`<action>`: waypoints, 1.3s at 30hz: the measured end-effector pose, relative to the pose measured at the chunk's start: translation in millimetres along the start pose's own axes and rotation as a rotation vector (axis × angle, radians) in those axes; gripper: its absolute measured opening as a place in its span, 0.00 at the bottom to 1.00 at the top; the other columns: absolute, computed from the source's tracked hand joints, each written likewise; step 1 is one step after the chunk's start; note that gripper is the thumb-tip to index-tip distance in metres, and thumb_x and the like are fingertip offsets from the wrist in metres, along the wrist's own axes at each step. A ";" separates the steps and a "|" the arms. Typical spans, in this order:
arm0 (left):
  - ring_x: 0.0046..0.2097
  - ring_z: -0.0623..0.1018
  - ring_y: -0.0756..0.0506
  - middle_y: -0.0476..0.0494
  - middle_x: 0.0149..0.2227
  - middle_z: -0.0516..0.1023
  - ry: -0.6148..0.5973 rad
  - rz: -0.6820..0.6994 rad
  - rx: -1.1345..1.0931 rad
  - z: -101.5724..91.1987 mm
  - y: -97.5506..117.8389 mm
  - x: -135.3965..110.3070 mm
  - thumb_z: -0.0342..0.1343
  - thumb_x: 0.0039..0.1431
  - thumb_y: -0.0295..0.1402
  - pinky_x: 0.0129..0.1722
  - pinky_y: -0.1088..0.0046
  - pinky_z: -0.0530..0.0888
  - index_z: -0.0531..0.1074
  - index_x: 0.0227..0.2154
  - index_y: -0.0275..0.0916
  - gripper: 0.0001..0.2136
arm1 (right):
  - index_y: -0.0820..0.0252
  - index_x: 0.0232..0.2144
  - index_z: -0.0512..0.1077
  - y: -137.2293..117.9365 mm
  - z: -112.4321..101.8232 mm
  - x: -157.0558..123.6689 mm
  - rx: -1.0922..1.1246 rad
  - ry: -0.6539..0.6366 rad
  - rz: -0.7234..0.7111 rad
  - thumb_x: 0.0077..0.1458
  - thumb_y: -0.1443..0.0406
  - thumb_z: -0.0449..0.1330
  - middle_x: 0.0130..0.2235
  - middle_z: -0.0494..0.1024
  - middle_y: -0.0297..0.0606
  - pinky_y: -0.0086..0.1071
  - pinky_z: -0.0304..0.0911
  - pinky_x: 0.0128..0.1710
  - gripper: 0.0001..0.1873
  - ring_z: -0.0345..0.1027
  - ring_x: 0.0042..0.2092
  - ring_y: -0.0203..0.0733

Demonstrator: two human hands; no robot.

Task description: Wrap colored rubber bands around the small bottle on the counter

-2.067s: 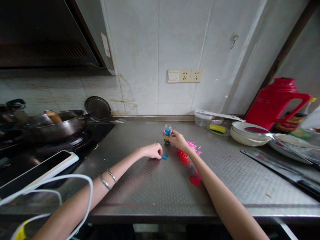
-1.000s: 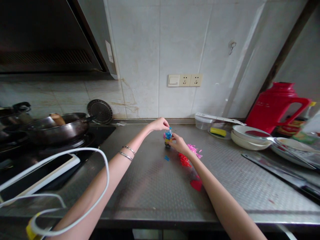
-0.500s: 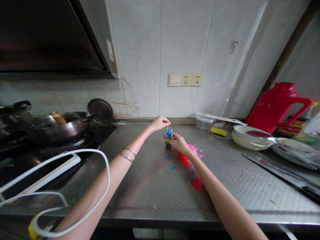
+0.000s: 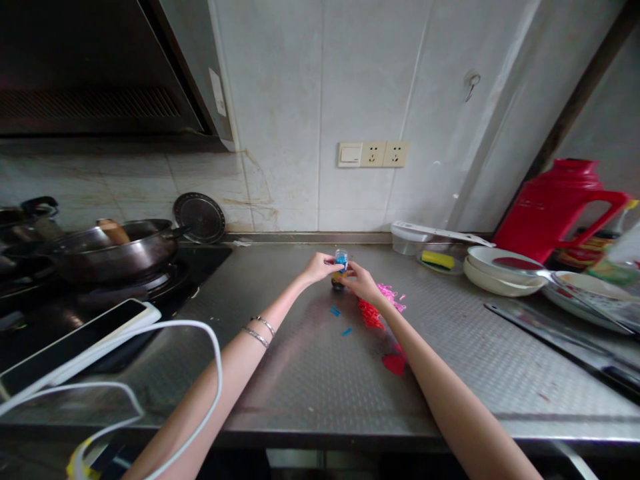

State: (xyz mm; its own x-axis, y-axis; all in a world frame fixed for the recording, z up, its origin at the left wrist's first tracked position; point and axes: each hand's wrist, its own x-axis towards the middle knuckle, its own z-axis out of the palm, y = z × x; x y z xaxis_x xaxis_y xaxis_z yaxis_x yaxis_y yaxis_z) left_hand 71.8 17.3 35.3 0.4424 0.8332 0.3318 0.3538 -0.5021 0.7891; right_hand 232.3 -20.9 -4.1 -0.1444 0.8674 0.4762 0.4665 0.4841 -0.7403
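Observation:
A small clear jar (image 4: 341, 256) with blue bits in its upper part and a yellow-and-dark lower part stands on the steel counter. My right hand (image 4: 364, 283) grips it from the right. From the left, my left hand (image 4: 320, 267) has its fingers closed against the jar's upper side. Small blue strips (image 4: 335, 311) lie just in front of the jar. Beside my right forearm are a heap of red bits (image 4: 369, 313) and a heap of pink bits (image 4: 393, 297), both partly covered by that arm. Nearer me lies a flat red piece (image 4: 394, 364).
Left, a pan (image 4: 115, 253) sits on the black cooktop, with a phone-like device (image 4: 75, 340) and a looping white cable (image 4: 216, 360) near my left arm. Right are a yellow sponge (image 4: 438, 259), bowls (image 4: 500, 285), a long knife (image 4: 550, 343) and a red thermos (image 4: 555, 213).
My left hand has come down from above and left of the jar and now touches it. My right hand stays on the jar. The camera view has shifted slightly.

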 end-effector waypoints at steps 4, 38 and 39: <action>0.30 0.74 0.48 0.41 0.31 0.80 0.016 0.001 -0.004 -0.6 2.3 -4.7 0.59 0.47 0.37 0.31 0.74 0.67 0.77 0.37 0.29 0.17 | 0.60 0.44 0.69 1.9 2.3 0.8 0.031 0.002 0.055 0.45 0.62 0.62 0.42 0.76 0.40 0.34 0.66 0.41 0.21 0.71 0.40 0.40; 0.14 0.61 0.57 0.47 0.22 0.76 0.020 -0.082 -0.059 3.0 6.0 -12.1 0.58 0.50 0.38 0.14 0.79 0.57 0.77 0.37 0.30 0.16 | 0.60 0.27 0.75 -83.2 -19.2 -62.1 -0.476 -0.642 -0.082 0.39 0.76 0.51 0.30 0.78 0.37 0.26 0.59 0.30 0.16 0.69 0.31 0.37; 0.14 0.61 0.57 0.46 0.23 0.76 0.020 -0.081 -0.062 3.0 6.0 -12.0 0.58 0.50 0.38 0.14 0.79 0.57 0.77 0.37 0.30 0.16 | 0.60 0.27 0.75 -80.7 -18.6 -59.4 -0.459 -0.595 -0.077 0.39 0.76 0.52 0.29 0.78 0.37 0.26 0.59 0.31 0.16 0.69 0.30 0.37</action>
State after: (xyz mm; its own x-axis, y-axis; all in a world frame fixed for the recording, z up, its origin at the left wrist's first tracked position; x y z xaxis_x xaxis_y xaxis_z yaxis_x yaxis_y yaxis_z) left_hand 71.1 3.6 34.4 0.3975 0.8754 0.2750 0.3358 -0.4177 0.8442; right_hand 219.5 -113.7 36.1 -0.5773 0.8120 0.0858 0.7338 0.5620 -0.3816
